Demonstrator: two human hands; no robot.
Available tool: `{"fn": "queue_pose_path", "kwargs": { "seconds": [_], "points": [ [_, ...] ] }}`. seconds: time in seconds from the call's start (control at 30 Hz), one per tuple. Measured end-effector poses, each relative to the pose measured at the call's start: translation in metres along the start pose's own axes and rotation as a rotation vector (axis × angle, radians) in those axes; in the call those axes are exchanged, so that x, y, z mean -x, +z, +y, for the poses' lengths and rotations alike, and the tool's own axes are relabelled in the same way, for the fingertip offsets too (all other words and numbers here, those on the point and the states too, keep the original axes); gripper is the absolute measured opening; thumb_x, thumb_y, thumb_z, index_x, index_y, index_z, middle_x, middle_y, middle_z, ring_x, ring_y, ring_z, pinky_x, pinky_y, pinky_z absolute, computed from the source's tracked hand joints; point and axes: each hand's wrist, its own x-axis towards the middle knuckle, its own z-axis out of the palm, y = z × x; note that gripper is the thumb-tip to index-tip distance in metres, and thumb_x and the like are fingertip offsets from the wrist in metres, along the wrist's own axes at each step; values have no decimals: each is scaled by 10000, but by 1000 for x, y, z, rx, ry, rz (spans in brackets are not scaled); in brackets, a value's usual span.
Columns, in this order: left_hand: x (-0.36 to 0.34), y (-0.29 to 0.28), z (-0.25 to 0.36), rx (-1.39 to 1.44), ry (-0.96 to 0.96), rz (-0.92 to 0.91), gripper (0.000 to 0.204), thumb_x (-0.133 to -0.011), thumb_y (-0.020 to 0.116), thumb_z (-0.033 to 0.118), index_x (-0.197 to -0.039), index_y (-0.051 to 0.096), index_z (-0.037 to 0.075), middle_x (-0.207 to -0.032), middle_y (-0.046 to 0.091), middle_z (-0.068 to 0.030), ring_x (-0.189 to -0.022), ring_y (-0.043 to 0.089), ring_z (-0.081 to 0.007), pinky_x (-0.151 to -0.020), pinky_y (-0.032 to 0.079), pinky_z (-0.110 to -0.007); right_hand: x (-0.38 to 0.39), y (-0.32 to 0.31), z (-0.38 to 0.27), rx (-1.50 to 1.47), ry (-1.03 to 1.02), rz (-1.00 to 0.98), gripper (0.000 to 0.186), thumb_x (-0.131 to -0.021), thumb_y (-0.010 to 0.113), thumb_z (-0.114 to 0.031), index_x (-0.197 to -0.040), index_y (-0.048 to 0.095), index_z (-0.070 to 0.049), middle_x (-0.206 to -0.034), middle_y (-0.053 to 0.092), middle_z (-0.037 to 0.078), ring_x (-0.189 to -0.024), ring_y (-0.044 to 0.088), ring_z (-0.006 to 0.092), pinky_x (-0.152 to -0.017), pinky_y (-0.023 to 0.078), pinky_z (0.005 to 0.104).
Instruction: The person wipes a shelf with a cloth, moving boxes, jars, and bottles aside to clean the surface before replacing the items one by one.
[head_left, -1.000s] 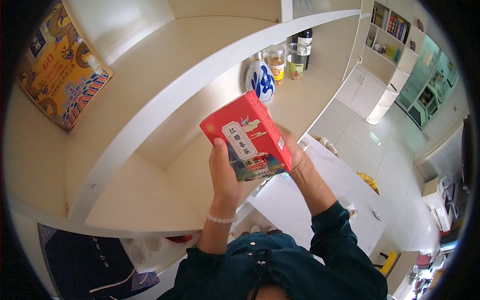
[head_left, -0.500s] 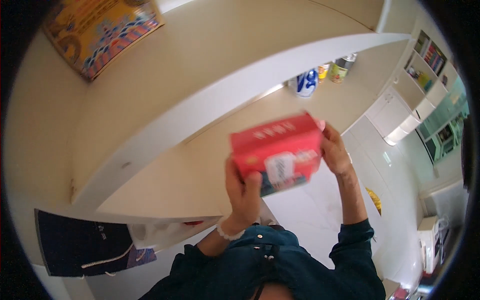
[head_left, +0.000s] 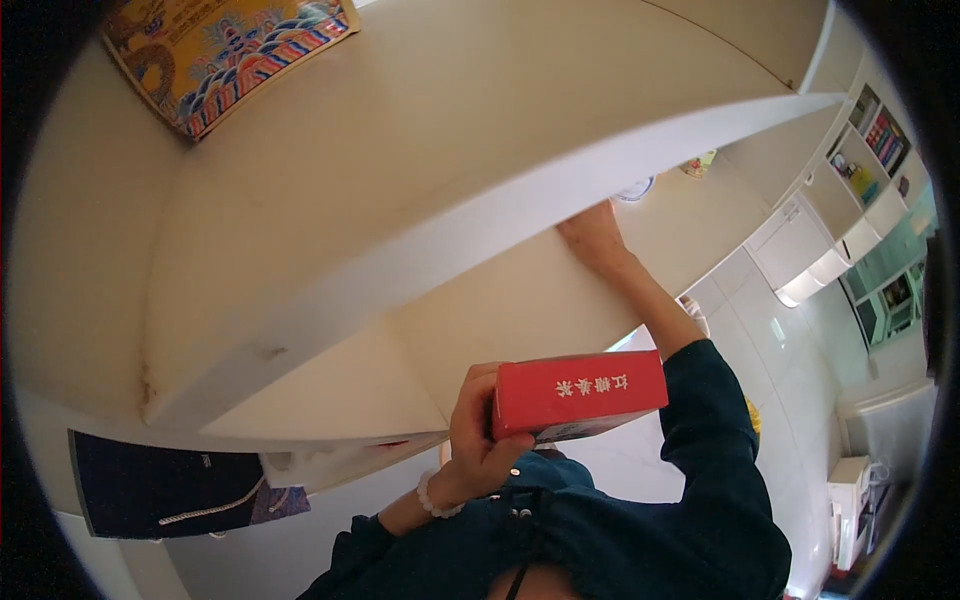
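A red cardboard box [head_left: 580, 390] with white lettering is held at waist height in my left hand [head_left: 478, 432], its fingers and thumb around the box's left end. My right hand [head_left: 592, 230] reaches up into the lower compartment of the white shelving [head_left: 480, 230], its fingers hidden behind the front edge of the upper board. Just beside it, partly hidden by that board, are a blue-and-white bottle [head_left: 635, 188] and a jar with a green-and-yellow label [head_left: 697, 162].
An orange patterned bag [head_left: 225, 55] lies on the upper board at the left. A dark fabric bag [head_left: 160, 480] is at the lower left. Across the tiled floor [head_left: 760, 330] at the right stand a bookcase [head_left: 860, 170] and a white appliance [head_left: 845, 490]. A white table is partly visible below.
My right hand has let go of the red box and moved up into the shelf. My left hand has lowered the box and turned it side-on. The view has shifted.
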Motion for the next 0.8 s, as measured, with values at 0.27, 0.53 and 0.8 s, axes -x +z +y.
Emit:
{"fn": "queue_pose_path", "kwargs": {
  "seconds": [0.27,0.53,0.8],
  "points": [
    [-4,-5,3,-12,120,-45,511,-807,668,265,-1157,415,-8,-1139,451,-179,-1018,477,-241,-880,388,-323,-1,19,-16,319,-51,-260,568,-872,456,-401,-1223,432,46,-1247,421,225,-1232,331,348,-1048,217,458],
    [-3,-10,18,-88,190,-156,525,-805,672,276,-1155,406,-10,-1141,467,-196,-1006,493,-251,-864,408,-337,40,55,-127,91,-338,-576,536,-895,422,-348,-1275,383,27,-1270,411,234,-1209,366,354,-1039,250,425],
    [1,-7,22,-227,199,-126,523,-799,677,299,-1135,423,-11,-1126,490,-207,-976,522,-252,-831,435,-336,40,75,-177,-275,-565,-538,264,-881,401,-200,-998,533,-4,-1037,577,166,-1043,506,316,-954,348,401]
  ]
}}
